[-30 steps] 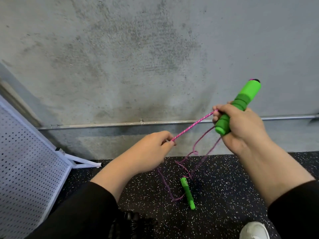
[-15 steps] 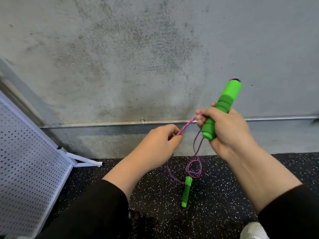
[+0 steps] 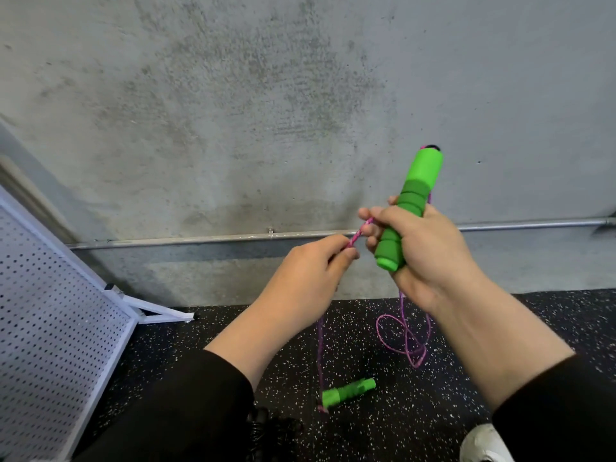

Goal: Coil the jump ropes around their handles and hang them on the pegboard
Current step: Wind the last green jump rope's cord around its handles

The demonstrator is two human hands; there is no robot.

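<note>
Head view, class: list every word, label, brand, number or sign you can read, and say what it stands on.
None: no readable text shows anywhere.
The green handle in the right hand is plain foam.
The second handle on the floor bears no lettering.
The pegboard shows only holes.

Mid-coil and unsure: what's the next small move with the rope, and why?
Probably carry the left hand over the handle to lay a wrap. It pinches the rope close beside the handle, which the right hand holds upright; no wrap shows, and slack rope trails down to the second handle below.
</note>
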